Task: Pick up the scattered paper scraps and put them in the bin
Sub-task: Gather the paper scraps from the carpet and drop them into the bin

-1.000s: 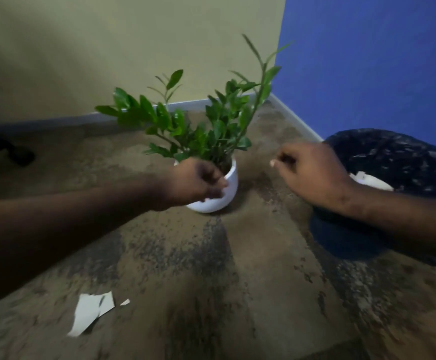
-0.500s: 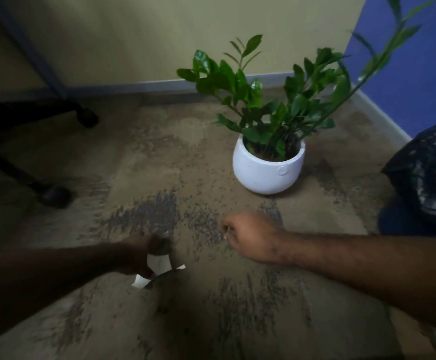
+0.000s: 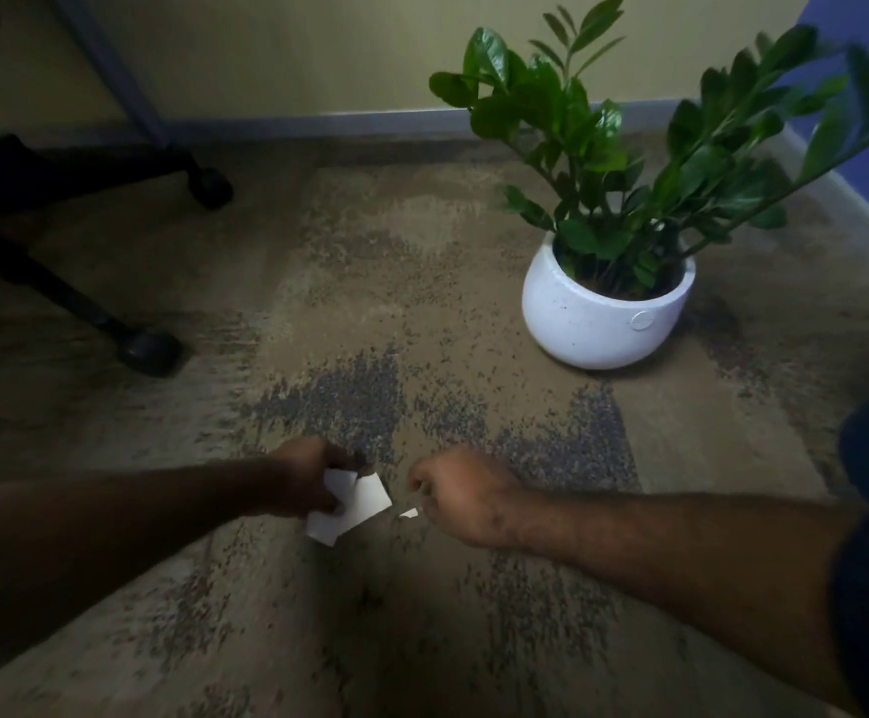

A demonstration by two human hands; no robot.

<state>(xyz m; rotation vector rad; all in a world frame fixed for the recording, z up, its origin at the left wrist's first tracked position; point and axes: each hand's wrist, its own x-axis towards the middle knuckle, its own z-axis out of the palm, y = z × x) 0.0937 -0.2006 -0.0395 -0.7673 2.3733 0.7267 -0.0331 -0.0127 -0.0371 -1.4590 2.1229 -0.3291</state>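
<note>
Where half a second ago it only reached, the left hand (image 3: 303,479) now pinches the scraps (image 3: 352,505); right hand (image 3: 460,492), curled, has closed in at 3 o'clock by a sliver (image 3: 409,513); whether it holds anything is unclear.

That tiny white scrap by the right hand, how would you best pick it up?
Pinch the small scrap by its edges with fingertips, coming straight down from above. It lies flat on the carpet, thin and tiny, so nothing sticks up to grasp. The right hand is right beside it; the left hand already holds the larger paper.
</note>
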